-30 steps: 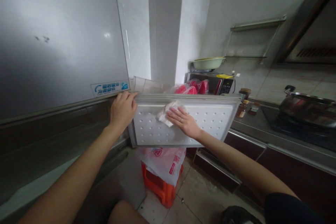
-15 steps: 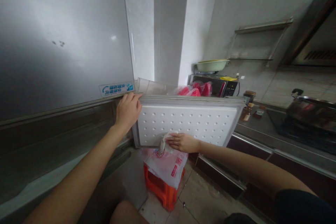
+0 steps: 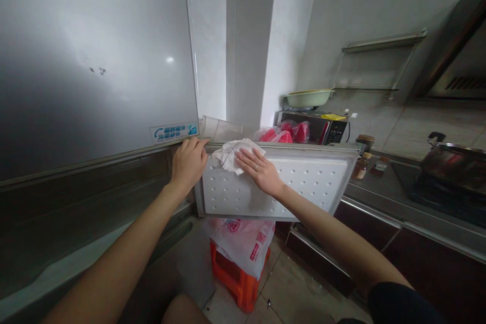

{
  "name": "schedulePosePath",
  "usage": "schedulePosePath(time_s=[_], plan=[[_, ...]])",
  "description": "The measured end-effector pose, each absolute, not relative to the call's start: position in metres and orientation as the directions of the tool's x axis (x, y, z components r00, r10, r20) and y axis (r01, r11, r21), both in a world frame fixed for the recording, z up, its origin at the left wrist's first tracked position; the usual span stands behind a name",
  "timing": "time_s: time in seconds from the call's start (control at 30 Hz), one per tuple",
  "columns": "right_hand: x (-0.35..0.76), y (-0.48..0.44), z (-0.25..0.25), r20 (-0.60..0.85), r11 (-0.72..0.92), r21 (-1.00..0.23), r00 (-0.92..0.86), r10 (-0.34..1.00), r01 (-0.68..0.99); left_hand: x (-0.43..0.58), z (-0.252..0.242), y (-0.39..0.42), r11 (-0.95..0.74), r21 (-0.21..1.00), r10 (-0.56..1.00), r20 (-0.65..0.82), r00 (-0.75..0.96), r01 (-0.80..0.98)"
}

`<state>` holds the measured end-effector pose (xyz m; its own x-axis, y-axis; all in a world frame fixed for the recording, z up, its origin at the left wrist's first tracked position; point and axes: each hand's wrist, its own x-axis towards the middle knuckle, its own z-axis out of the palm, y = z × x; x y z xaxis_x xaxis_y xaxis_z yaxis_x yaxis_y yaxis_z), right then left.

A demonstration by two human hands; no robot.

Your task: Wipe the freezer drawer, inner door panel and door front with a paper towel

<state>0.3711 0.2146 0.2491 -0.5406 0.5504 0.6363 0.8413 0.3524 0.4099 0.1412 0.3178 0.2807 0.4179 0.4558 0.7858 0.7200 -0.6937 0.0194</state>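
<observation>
A fridge compartment door (image 3: 319,177) stands open, its white dimpled inner panel facing me. My left hand (image 3: 189,162) is closed over the door's top edge at the left corner, fingertips curled past the rim. Under my right hand (image 3: 261,172), a crumpled white cloth (image 3: 231,156) lies against the upper left of the panel, partly over the top rim. The fingers of that hand are stretched across the cloth, holding it to the door. A ring shows on one finger. The upper silver fridge door (image 3: 98,61) is shut above the dark open compartment (image 3: 94,192).
Below the door, an orange stool (image 3: 243,288) carries a pinkish-white plastic bag (image 3: 246,248). Behind it are red wrapped items (image 3: 281,134), a microwave (image 3: 334,131) and a pale green basin (image 3: 309,97). To the right, the counter holds small jars (image 3: 363,164) and a pot (image 3: 453,162).
My right hand and the cloth have moved up from the panel's lower edge to its top left rim. My left hand keeps its place on the door. The view has shifted slightly.
</observation>
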Motion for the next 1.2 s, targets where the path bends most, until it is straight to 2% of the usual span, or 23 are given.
schedulePosePath(time_s=[0.13, 0.37, 0.5, 0.6, 0.7, 0.87, 1.03, 1.2], plan=[[0.358, 0.215, 0.210, 0.587, 0.397, 0.418, -0.577, 0.568, 0.817, 0.140, 0.282, 0.319, -0.701, 0.018, 0.460, 0.775, 0.433, 0.713], [0.365, 0.210, 0.111, 0.297, 0.607, 0.474, -0.764, 0.572, 0.638, 0.136, 0.284, 0.320, -0.716, -0.007, 0.459, 0.750, 0.477, 0.698], [0.372, 0.211, 0.113, 0.221, 0.629, 0.553, -0.824, 0.522, 0.546, 0.131, 0.290, 0.321, -0.719, -0.031, 0.465, 0.721, 0.514, 0.694], [0.371, 0.218, 0.152, 0.235, 0.591, 0.623, -0.844, 0.483, 0.512, 0.128, 0.299, 0.322, -0.709, -0.043, 0.492, 0.684, 0.539, 0.704], [0.365, 0.229, 0.202, 0.305, 0.537, 0.651, -0.833, 0.462, 0.536, 0.126, 0.310, 0.321, -0.686, 0.011, 0.562, 0.643, 0.520, 0.727], [0.344, 0.244, 0.250, 0.502, 0.437, 0.561, -0.709, 0.496, 0.703, 0.124, 0.329, 0.321, -0.620, 0.088, 0.687, 0.540, 0.486, 0.779], [0.322, 0.251, 0.236, 0.595, 0.389, 0.503, -0.635, 0.492, 0.772, 0.121, 0.337, 0.325, -0.638, 0.069, 0.698, 0.472, 0.538, 0.767], [0.312, 0.256, 0.172, 0.467, 0.529, 0.506, -0.732, 0.496, 0.681, 0.121, 0.340, 0.329, -0.645, 0.104, 0.707, 0.457, 0.540, 0.757]])
